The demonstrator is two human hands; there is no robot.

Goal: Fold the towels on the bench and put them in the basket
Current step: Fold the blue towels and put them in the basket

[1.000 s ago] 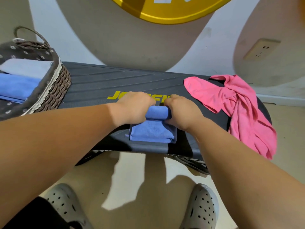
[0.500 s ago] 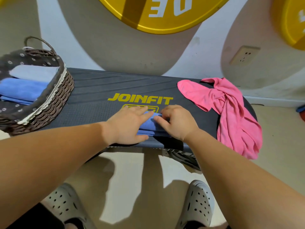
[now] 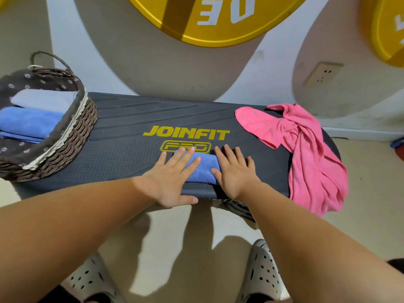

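Note:
A small folded blue towel point(image 3: 204, 168) lies near the front edge of the black bench point(image 3: 131, 136). My left hand point(image 3: 172, 178) rests flat on its left part, fingers spread. My right hand point(image 3: 235, 171) lies flat on its right part, fingers apart. Neither hand grips the cloth. A crumpled pink towel point(image 3: 306, 154) hangs over the bench's right end. The woven basket point(image 3: 72, 136) stands on the bench's left end, holding a folded blue towel point(image 3: 28, 122) and a folded pale grey towel point(image 3: 43, 99).
A wall with large yellow discs point(image 3: 209, 20) rises right behind the bench, with a socket point(image 3: 323, 73) to the right. My two grey perforated shoes point(image 3: 261, 274) stand on the beige floor below the bench's front edge.
My hands have finished folding the blue towel over and gone from gripping its folded edge to pressing flat on it with fingers spread. The view has tilted up slightly.

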